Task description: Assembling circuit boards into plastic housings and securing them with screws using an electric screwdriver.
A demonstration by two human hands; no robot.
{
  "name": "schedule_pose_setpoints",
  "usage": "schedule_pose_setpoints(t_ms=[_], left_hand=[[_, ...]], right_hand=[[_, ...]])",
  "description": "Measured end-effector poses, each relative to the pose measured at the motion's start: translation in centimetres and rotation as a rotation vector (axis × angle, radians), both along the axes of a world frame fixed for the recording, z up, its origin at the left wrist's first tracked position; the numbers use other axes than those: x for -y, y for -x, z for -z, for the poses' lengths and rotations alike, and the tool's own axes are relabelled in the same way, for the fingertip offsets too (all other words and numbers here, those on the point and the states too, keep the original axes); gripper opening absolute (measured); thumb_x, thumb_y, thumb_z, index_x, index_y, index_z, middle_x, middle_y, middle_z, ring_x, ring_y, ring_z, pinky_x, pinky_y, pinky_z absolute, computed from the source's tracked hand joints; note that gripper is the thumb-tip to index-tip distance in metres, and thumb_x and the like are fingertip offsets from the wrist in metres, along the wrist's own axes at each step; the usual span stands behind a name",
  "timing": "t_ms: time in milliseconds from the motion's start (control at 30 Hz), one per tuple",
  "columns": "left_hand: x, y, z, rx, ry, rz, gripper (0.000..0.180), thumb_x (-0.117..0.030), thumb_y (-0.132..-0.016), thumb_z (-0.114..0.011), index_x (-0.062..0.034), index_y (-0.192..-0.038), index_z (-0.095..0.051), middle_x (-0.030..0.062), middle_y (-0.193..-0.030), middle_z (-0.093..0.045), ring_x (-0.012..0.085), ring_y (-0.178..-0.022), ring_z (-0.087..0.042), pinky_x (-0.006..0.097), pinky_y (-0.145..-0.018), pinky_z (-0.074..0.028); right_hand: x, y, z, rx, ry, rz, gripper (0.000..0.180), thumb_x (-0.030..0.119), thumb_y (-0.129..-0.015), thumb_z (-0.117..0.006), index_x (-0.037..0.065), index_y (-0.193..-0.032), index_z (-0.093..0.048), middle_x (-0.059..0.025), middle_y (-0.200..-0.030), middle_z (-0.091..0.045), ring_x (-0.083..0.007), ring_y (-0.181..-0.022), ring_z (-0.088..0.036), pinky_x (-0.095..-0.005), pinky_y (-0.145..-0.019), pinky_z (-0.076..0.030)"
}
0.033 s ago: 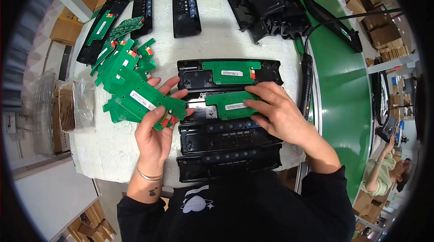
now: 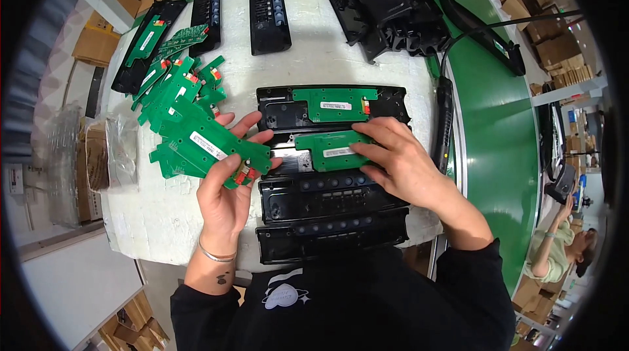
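My left hand [image 2: 225, 184] grips a green circuit board [image 2: 209, 146] with a white label and red connectors, thumb on top. More boards overlap beneath it, and I cannot tell how many of them are in the hand. My right hand [image 2: 403, 161] has its fingers on the right end of another circuit board [image 2: 337, 152], hiding that end. This board lies over the second black plastic housing [image 2: 285, 136] in a column of several. In the farthest housing [image 2: 275, 112] of that column sits a board [image 2: 335, 106]. The two nearer housings [image 2: 327, 201] hold rows of round bluish buttons.
Loose circuit boards [image 2: 177, 98] are heaped at the left of the white padded table [image 2: 164, 220]. More black housings [image 2: 267, 17] stand at the back, with a stack [image 2: 386, 10] at back right. A black cable [image 2: 444, 115] borders the green surface [image 2: 495, 154]. Another person [image 2: 557, 246] is far right.
The board under my right hand has shifted slightly left and up, lying squarer over the second housing. My right hand moved slightly with it; my left hand is almost still.
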State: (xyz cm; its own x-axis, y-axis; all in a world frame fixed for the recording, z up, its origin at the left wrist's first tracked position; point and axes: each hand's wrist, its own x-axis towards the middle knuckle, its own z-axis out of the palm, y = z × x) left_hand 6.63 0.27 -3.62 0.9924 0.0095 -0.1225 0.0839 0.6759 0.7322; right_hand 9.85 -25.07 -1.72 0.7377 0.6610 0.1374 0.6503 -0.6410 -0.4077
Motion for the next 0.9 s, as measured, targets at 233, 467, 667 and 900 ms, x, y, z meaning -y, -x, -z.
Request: schedule_pose_setpoints(t_ms=[233, 467, 667, 900], left_hand=[[0.1, 0.2, 0.1, -0.006, -0.007, 0.0, 0.051, -0.014, -0.079, -0.047, -0.0073, -0.128, -0.032, 0.022, -0.126, -0.039, 0.0321, -0.11, -0.049, 0.045, -0.082, -0.049], [0.3, 0.2, 0.3, -0.018, 0.011, 0.027, 0.053, -0.015, -0.078, -0.048, -0.0054, -0.127, -0.031, 0.0237, -0.125, -0.04, 0.033, -0.109, -0.049, 0.046, -0.081, -0.05], [0.4, -0.2, 0.4, -0.021, -0.008, 0.039, 0.053, -0.015, -0.078, -0.048, -0.0039, -0.127, -0.031, 0.0249, -0.124, -0.04, 0.0333, -0.109, -0.049, 0.046, -0.08, -0.051], [1.1, 0.2, 0.2, 0.003, 0.059, 0.131, 0.061, -0.018, -0.076, -0.051, -0.0044, -0.13, -0.027, 0.0241, -0.131, -0.033, 0.035, -0.115, -0.043, 0.049, -0.088, -0.045]], right_hand=[[0.1, -0.2, 0.7, 0.003, -0.052, 0.043, 0.032, 0.006, -0.062, -0.07, 0.0, -0.093, -0.061, -0.0137, -0.112, -0.053, -0.0296, -0.101, -0.049, -0.037, -0.084, -0.043], [1.5, 0.0, 1.6, 0.009, -0.013, 0.052, 0.023, 0.005, -0.068, -0.066, 0.0, -0.09, -0.062, -0.0102, -0.101, -0.057, -0.0273, -0.092, -0.054, -0.037, -0.085, -0.043], [1.4, -0.1, 2.0, 0.02, -0.057, 0.059, 0.02, 0.005, -0.071, -0.064, 0.0, -0.091, -0.062, -0.0107, -0.095, -0.058, -0.0269, -0.088, -0.056, -0.038, -0.085, -0.043], [0.2, 0.2, 0.8, 0.06, -0.101, 0.071, 0.026, 0.006, -0.067, -0.068, 0.001, -0.092, -0.061, -0.0105, -0.099, -0.058, -0.0271, -0.089, -0.055, -0.0372, -0.082, -0.044]])
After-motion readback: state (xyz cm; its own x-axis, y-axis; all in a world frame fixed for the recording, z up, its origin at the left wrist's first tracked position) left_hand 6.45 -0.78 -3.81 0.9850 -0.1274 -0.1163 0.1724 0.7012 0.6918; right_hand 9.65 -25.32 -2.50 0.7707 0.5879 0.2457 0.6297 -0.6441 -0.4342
